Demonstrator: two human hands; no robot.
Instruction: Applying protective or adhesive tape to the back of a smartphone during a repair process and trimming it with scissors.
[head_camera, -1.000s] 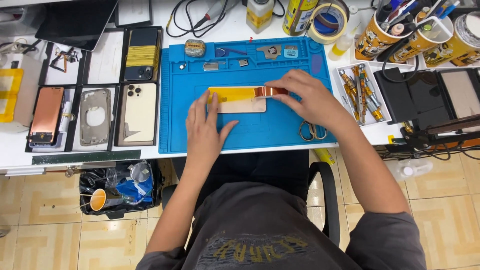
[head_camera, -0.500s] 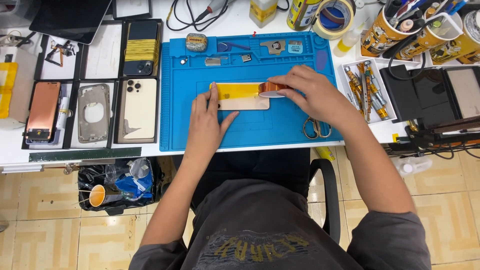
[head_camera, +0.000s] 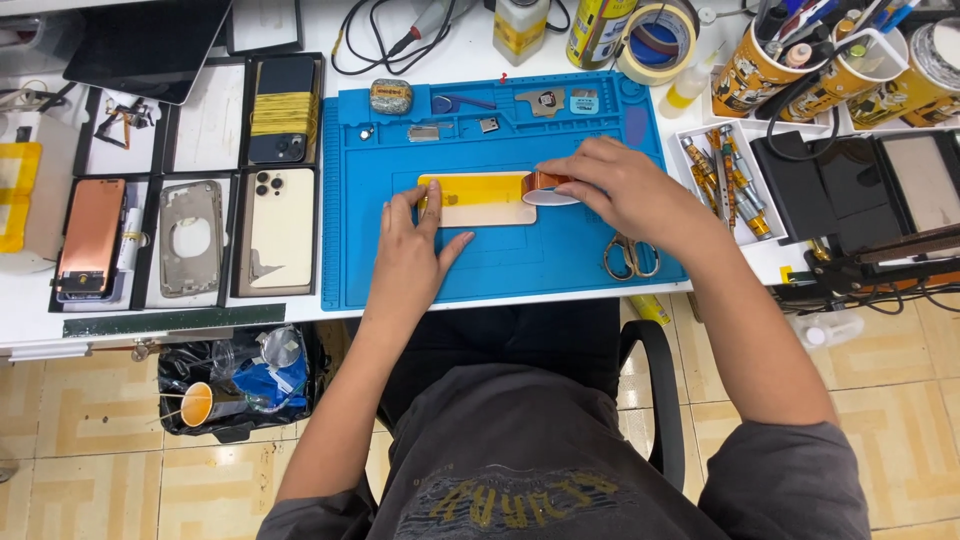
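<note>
- The phone back panel (head_camera: 478, 200) lies flat near the middle of the frame, on the blue repair mat (head_camera: 560, 270).
- The left hand (head_camera: 412, 240) rests open on the panel's left end, fingers spread and pressing down, gripping nothing.
- The right hand (head_camera: 618, 185) is closed around a roll of amber tape (head_camera: 545, 185) at the panel's right end.
- Judging from the colour, amber tape already covers the panel's upper left part; the lower and right parts look bare beige, so the covering seems partly done, with more strips left and the roll not yet cut free.
- Scissors (head_camera: 630, 258) lie on the mat just right of centre, below the right wrist, untouched.
- Other phone housings (head_camera: 275, 230) sit in trays at the left of the frame.
</note>
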